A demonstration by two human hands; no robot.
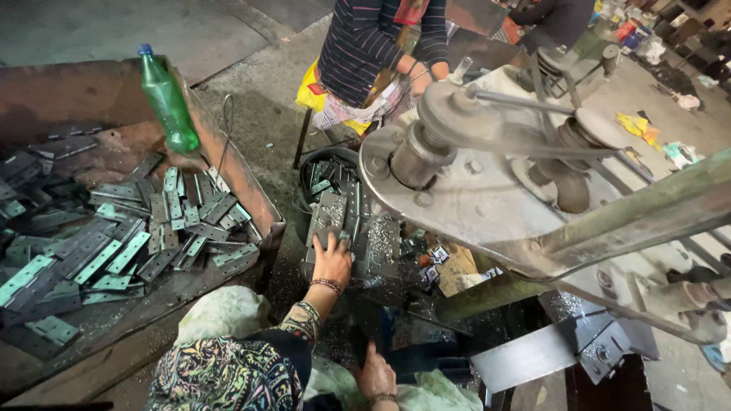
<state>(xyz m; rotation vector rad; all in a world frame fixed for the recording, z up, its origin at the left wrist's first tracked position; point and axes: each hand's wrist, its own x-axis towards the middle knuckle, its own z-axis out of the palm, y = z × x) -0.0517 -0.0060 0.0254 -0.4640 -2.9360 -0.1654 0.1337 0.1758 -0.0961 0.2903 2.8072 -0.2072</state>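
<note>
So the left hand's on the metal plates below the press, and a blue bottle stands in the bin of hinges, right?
Not quite: the bottle is green with a blue cap, as the head view shows. The left hand does rest on the metal plates, and the bottle stands in the bin of hinges.

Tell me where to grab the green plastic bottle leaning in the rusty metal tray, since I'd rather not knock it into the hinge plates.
Grip the green plastic bottle around its mid-body, coming from the right, over the wall of the rusty metal tray. It leans with its blue cap up and to the left, its base at the tray's right wall, and the grey metal hinge plates lie on its left, so that side looks clearer.
</note>
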